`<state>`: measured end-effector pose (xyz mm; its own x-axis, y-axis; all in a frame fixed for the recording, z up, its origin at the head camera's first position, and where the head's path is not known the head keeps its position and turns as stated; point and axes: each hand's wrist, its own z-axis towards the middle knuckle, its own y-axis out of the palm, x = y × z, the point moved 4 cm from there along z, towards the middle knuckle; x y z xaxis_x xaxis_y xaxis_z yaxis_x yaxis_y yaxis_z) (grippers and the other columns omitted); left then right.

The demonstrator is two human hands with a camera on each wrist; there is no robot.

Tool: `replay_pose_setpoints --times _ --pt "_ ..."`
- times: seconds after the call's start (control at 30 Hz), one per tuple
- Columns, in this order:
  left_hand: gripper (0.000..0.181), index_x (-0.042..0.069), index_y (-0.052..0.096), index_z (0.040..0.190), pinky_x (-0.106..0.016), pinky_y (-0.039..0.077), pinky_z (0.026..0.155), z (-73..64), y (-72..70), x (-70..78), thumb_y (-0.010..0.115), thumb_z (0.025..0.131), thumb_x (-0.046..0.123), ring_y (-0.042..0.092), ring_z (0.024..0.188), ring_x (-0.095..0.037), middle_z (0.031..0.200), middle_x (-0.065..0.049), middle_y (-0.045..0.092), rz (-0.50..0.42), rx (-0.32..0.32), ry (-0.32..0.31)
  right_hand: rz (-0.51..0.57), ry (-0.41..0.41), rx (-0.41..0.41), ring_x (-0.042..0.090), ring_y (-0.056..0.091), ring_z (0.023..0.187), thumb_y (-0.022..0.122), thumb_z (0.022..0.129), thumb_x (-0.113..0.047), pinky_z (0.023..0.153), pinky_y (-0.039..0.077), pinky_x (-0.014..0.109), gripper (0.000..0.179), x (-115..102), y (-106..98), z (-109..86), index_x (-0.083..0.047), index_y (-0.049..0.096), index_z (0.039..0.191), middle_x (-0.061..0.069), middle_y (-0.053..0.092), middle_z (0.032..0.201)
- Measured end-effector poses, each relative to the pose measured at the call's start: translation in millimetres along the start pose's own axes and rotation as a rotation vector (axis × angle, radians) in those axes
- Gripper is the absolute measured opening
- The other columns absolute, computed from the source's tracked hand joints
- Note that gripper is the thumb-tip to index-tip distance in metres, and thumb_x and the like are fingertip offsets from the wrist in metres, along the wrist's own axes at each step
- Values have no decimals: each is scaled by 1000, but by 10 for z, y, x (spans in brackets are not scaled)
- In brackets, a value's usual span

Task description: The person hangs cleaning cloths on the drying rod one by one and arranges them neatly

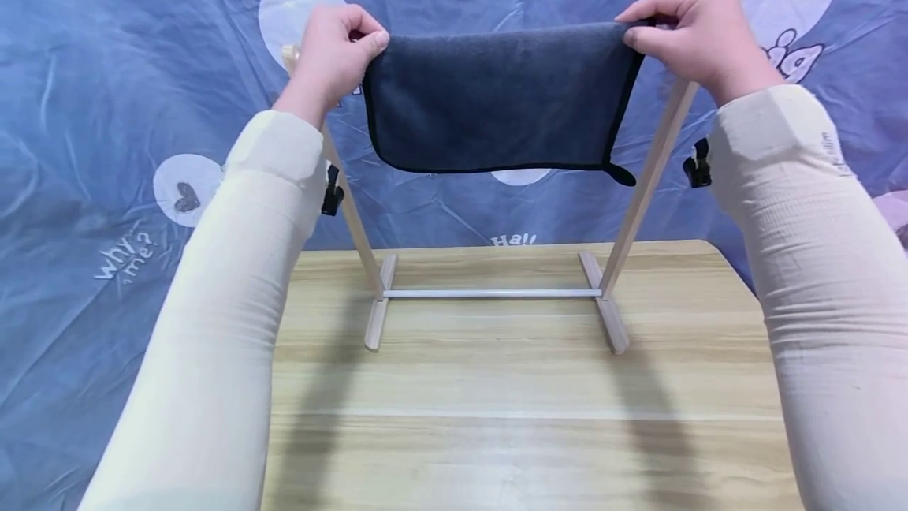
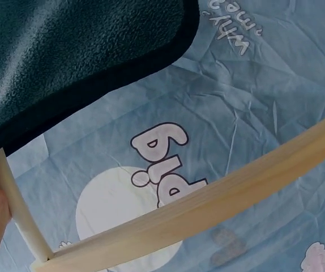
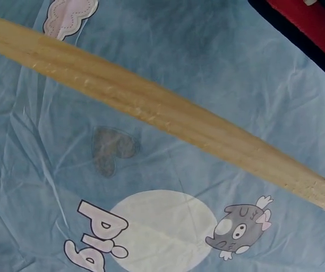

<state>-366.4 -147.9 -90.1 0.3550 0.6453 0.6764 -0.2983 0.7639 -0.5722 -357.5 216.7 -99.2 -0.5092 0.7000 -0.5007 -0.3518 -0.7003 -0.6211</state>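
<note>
A dark grey-blue towel [image 1: 496, 105] with black edging hangs across the top of a wooden rack [image 1: 656, 156], its lower edge level above the table. My left hand [image 1: 335, 54] pinches its upper left corner between thumb and fingers. At the upper right corner, my right hand [image 1: 698, 34] pinches the edge the same way. In the left wrist view, the rack's thin top rod [image 2: 24, 209] runs from the post up to the towel beside my fingers. A red face of the cloth [image 3: 312, 28] shows in the right wrist view. The right hand is outside that view.
The rack's feet [image 1: 613, 326] stand on a light wood table [image 1: 496, 385], joined low down by a white crossbar [image 1: 489, 292]. Behind hangs a blue printed curtain [image 1: 85, 140]. A small black loop [image 1: 620, 174] sticks out from the towel's lower right corner.
</note>
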Motion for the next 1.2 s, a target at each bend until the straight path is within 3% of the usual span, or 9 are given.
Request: replay_pose_setpoints --times 0.3,0.63,0.8,1.0,1.1,1.2 --pt "24 21 53 66 -19 35 65 -10 3 -12 56 88 13 42 70 -5 68 9 47 -138 59 58 16 29 44 6 39 62 55 88 -24 55 32 16 22 -73 -14 59 -15 68 103 -14 50 72" --pt "16 20 55 73 -17 38 71 4 5 -17 55 89 15 46 77 -4 77 9 49 -142 107 27 10 214 74 1 40 72 55 87 -35 67 34 17 31 -56 -62 124 -17 67 109 -19 49 76" --pt "3 18 60 83 -21 38 74 -13 -29 -19 60 86 19 47 82 -6 84 9 51 -169 33 43 -27 210 -31 4 39 76 58 84 -40 69 32 20 35 -67 -73 141 -18 66 110 -17 51 79" --pt "17 14 65 95 -25 40 75 -49 -52 -43 67 80 23 50 82 -10 91 7 54 -39 -66 59 -48 150 -169 4 41 83 67 78 -37 80 33 23 39 -90 -61 140 -19 65 112 -17 55 86" --pt "22 14 67 101 -25 42 77 -54 -29 -53 67 81 23 50 84 -10 96 6 54 21 -83 59 -79 146 -202 4 43 84 68 77 -37 81 34 23 41 -77 -63 131 -18 64 113 -17 55 89" --pt "23 13 67 103 -25 42 77 -53 -12 -60 66 82 21 50 84 -10 94 6 54 18 -78 43 -98 151 -212 5 43 83 67 78 -37 77 32 22 39 -63 -65 122 -17 64 112 -18 55 89"
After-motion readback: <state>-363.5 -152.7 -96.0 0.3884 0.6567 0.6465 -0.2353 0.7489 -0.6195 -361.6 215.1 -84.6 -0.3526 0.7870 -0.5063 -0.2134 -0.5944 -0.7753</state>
